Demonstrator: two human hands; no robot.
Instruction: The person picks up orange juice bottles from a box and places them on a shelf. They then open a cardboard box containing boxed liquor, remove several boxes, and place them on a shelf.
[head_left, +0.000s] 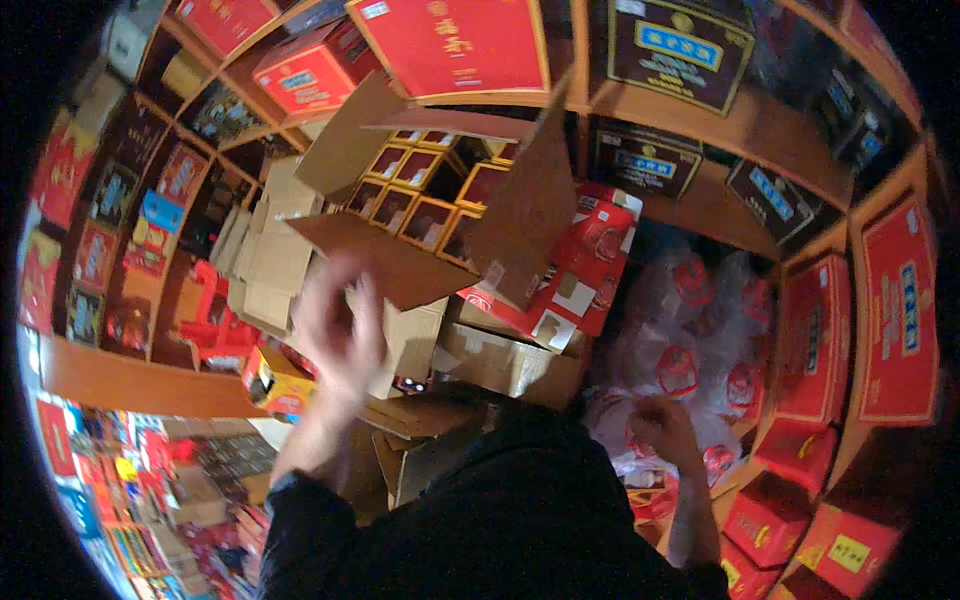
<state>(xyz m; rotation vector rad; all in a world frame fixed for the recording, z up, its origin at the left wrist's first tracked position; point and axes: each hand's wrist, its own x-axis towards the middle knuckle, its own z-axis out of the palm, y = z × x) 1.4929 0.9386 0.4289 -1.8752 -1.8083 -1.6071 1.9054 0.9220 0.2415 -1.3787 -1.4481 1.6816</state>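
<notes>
My left hand (341, 322), blurred, is raised in front of an open cardboard carton (382, 259). Its fingers curl apart from the thumb, and nothing shows between them. Inside the carton stand rows of dark red boxes (427, 223) with gold edges; a dark gap shows among them. The carton's flaps stand spread outwards. On the right, my right hand (667, 431) is over clear plastic-wrapped goods (679, 371) with red labels. Its fingers are bent, and whether they grip the plastic cannot be made out.
Under and beside the carton lie red printed cardboard (600, 240), a taped brown box (510, 360) and flattened cardboard (277, 247). Wooden shelves (795, 154) with gift boxes surround me. A yellow box (277, 382) sits near my left wrist. Red boxes (772, 517) stand at lower right.
</notes>
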